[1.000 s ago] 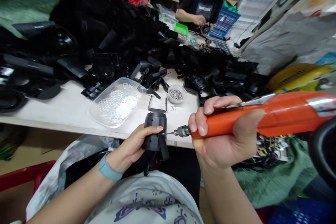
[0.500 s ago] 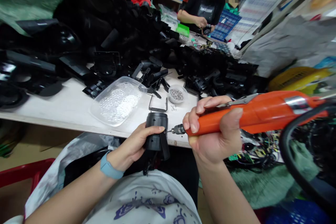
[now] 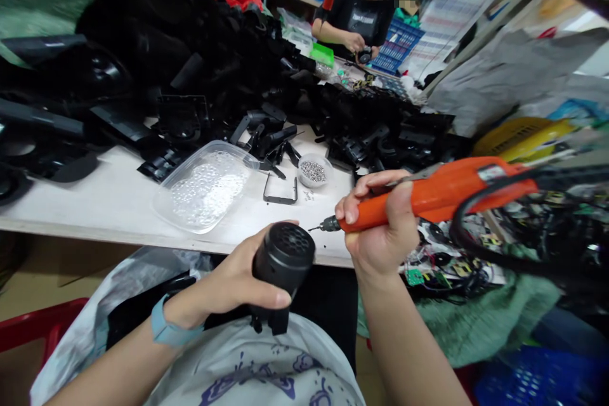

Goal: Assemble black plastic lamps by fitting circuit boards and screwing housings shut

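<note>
My left hand [image 3: 228, 285] is wrapped round a black cylindrical housing [image 3: 283, 257], tilted so its honeycomb end faces up, just below the table's front edge. My right hand [image 3: 380, 222] grips an orange electric screwdriver [image 3: 438, 193] lying nearly level. Its bit tip [image 3: 314, 228] points left and hangs a little above and right of the housing, apart from it. A black cable [image 3: 499, 254] loops from the screwdriver's rear end.
On the white table [image 3: 95, 203] sit a clear tray of small clear parts [image 3: 204, 185], a small cup of screws [image 3: 314, 171] and a black U-bracket [image 3: 280, 193]. Black plastic parts are heaped behind [image 3: 190, 63]. Another person [image 3: 359, 13] works at the far end.
The screwdriver bit has come off the housing's side. My left hand has lowered and turned the housing so its honeycomb end faces up. The view shifted slightly left.
</note>
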{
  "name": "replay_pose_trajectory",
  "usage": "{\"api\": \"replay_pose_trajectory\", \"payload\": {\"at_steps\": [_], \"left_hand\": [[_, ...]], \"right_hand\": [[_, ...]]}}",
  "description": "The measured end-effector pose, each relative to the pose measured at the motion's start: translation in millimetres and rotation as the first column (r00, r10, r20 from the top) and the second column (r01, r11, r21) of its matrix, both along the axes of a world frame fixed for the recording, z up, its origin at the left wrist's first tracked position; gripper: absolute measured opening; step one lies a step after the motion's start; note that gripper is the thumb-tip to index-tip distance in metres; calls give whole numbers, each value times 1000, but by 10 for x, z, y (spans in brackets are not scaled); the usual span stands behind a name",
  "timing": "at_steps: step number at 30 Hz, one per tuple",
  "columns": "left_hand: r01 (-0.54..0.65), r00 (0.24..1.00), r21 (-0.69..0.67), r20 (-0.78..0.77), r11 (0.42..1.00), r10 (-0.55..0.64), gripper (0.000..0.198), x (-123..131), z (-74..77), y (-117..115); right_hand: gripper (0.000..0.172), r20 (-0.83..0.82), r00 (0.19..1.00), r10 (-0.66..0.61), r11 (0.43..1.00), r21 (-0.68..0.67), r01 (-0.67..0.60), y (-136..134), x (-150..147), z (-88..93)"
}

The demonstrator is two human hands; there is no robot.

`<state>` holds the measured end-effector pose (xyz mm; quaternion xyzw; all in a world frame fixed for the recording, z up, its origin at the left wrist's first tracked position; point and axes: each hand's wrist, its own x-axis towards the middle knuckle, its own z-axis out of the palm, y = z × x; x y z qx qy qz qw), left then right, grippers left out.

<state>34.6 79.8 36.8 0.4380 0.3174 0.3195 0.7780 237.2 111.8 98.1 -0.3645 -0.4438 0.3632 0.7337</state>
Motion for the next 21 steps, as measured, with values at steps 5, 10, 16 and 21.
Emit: {"api": "replay_pose_trajectory", "payload": {"at_steps": [5,10,16,21], "left_hand": [[73,994,227,-97,971,-52,75,231,36,147],[129,991,129,-32,983,-126,53,362,-93,357],[110,994,1,21,994,-110,39,350,-137,515],[55,998,-197,-11,979,-58,40,262,-234,599]], "right_hand": [[34,-30,1000,-1,999,-45,-1,108,-28,-105],[35,-84,996,-14,999,-50,10,268,64,-228],[37,-94,996,6,998,-67,-13,483,113,-403],[37,-92,995,35,996,-75,-42,609,121,-452]]}}
